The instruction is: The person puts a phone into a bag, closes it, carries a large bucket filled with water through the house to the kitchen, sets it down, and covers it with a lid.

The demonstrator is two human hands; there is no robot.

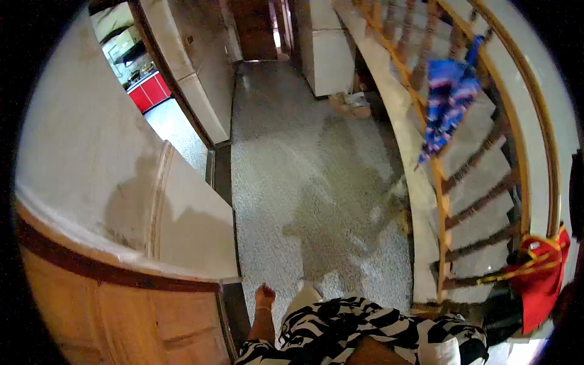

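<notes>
My left hand (264,296) hangs low in front of me, beside the patterned black-and-white garment (340,319) I wear. Its fingers look curled into a loose fist, and nothing shows in it. Below it, a thin band circles the wrist. The hand is above the grey speckled floor (274,182), near the wooden door (121,322) on the left, and touches neither. My right hand is not in view. A pale shoe or trouser leg (304,295) shows just ahead of the garment.
A wooden stair railing (441,225) curves up on the right, with a blue patterned umbrella (447,100) and a red cloth (541,280) hanging on it. Several items (353,103) lie under the stairs. A doorway at left shows red cabinets (149,91). A brown door (252,30) stands at the corridor's end.
</notes>
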